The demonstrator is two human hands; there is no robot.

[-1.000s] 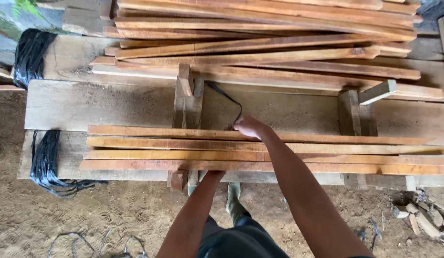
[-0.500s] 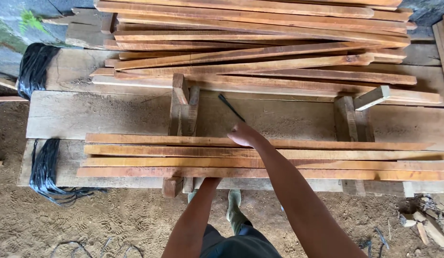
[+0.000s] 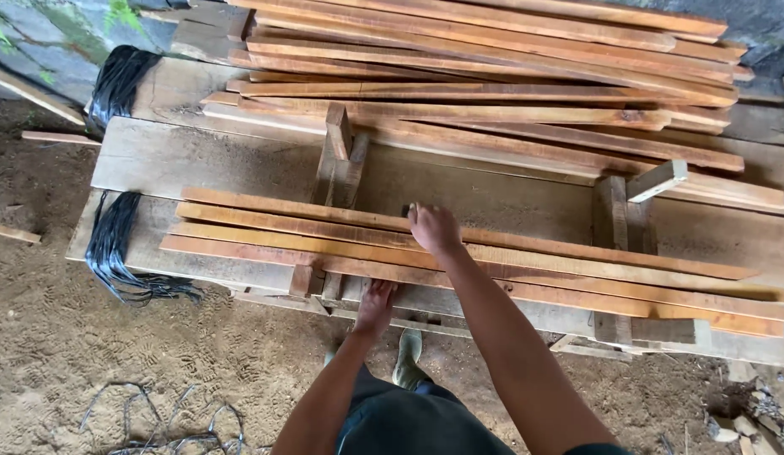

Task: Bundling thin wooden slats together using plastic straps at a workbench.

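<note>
We cannot tell what our right hand (image 3: 434, 227) grips, since only a dark tip shows past the knuckles, our left hand (image 3: 377, 305) has its fingers tucked beneath the nearest slat (image 3: 577, 299), and the slat stack (image 3: 493, 50) runs off the top edge.

My right hand (image 3: 434, 227) lies on top of the four long slats (image 3: 527, 261), which bar the whole near half of the bench (image 3: 173, 160) from side to side. Beyond them a bare strip of bench board stays open, broken by the upright wooden block (image 3: 340, 156) just left of my reach and another block (image 3: 615, 206) well to the right. Farther back, the loose heap of slats (image 3: 493, 76) closes everything off. My left hand (image 3: 377, 305) sits under the near edge, where open dirt floor (image 3: 114, 371) gives room, apart from black strapping (image 3: 114, 244) hanging at the left end.
</note>
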